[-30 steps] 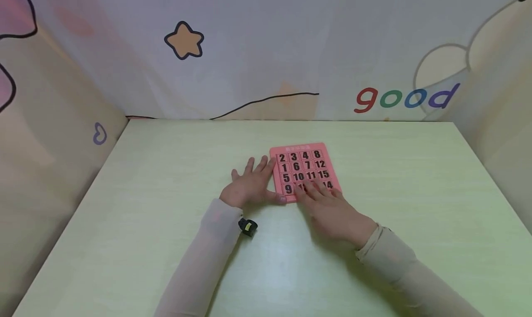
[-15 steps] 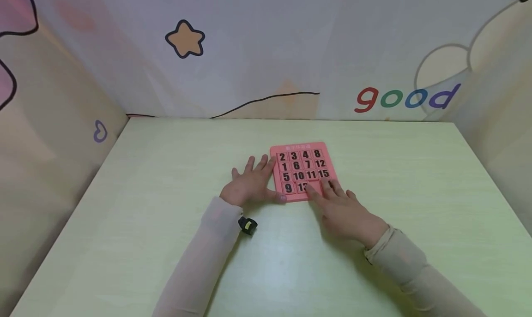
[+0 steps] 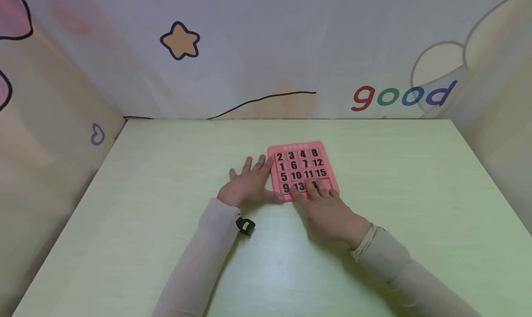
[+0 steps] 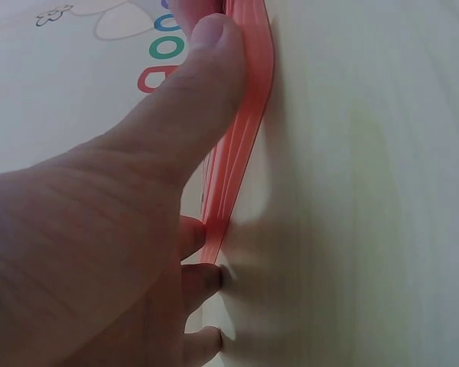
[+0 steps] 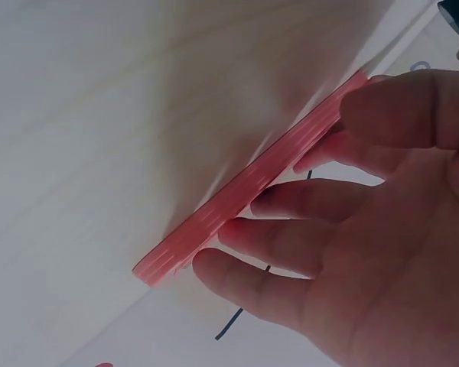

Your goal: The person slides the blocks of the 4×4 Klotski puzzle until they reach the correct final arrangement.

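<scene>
Touching the left edge of a glossy pink, squarish number-tile board (image 3: 300, 164): left hand (image 3: 246, 188), fingers spread wide | right hand (image 3: 331, 215): fingers outstretched over its bottom row | board: lying flat on pale green table (image 3: 166, 178)

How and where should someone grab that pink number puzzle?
Probably its right edge, near the far corner, from the right: the pink number puzzle lies flat on the table, that straight, slim stretch is uncovered, and the left hand touches the opposite edge.
</scene>
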`<state>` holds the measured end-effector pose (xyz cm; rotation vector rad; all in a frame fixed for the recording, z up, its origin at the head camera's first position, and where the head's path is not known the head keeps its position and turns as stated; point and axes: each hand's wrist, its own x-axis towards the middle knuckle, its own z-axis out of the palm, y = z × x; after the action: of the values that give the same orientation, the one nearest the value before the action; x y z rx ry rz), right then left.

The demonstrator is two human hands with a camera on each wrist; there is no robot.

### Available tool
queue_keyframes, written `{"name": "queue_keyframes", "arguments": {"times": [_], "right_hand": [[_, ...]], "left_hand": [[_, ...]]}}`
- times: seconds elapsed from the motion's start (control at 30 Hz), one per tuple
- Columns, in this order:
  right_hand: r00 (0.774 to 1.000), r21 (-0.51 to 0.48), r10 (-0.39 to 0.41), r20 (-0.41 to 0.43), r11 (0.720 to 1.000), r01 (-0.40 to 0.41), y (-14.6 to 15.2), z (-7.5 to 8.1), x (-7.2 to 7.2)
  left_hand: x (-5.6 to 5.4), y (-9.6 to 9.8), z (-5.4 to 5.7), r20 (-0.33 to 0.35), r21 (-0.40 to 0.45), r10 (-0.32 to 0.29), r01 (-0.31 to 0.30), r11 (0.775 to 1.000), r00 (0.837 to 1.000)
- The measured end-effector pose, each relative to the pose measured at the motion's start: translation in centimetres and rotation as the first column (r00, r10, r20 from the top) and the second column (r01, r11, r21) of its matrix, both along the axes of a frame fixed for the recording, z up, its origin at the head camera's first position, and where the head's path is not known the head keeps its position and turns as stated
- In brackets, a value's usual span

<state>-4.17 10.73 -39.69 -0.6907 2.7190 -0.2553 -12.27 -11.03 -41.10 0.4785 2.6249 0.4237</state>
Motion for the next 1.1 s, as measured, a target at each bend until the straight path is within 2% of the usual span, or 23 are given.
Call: {"name": "queue_keyframes", "arguments": {"times": [0.13, 0.3, 0.57, 0.73, 0.87, 1.1], "right_hand": [[1.000, 0.013, 0.022, -0.018, 1.000, -0.022, -0.2, 0.1, -0.1], [0.999, 0.000, 0.031, 0.012, 1.000, -0.031, 0.4, 0.3, -0.5], [1.000, -0.015, -0.026, 0.015, 1.000, 0.026, 1.9, 0.7, -2.8], [0.996, -0.005, -0.056, 0.065, 0.998, 0.056, 2.8, 0.4, -4.0], [0.994, -0.010, -0.064, 0.087, 0.998, 0.065, 3.0, 0.3, -4.2], [0.996, 0.013, -0.069, 0.063, 0.998, 0.069, 3.0, 0.3, -3.8]], "left_hand": [[-0.1, -0.1, 0.0, -0.003, 0.001, -0.004, 0.004, 1.000, 1.000], [-0.1, -0.1, 0.0, 0.001, -0.009, 0.003, -0.003, 1.000, 1.000], [-0.1, -0.1, -0.2, 0.010, -0.015, 0.010, -0.010, 1.000, 1.000], [-0.1, 0.0, -0.3, 0.025, -0.018, 0.009, -0.008, 1.000, 1.000], [-0.1, 0.1, -0.3, 0.027, -0.025, 0.006, -0.005, 1.000, 1.000], [-0.3, 0.3, -0.3, 0.013, -0.036, 0.004, -0.003, 0.999, 1.000]]}}
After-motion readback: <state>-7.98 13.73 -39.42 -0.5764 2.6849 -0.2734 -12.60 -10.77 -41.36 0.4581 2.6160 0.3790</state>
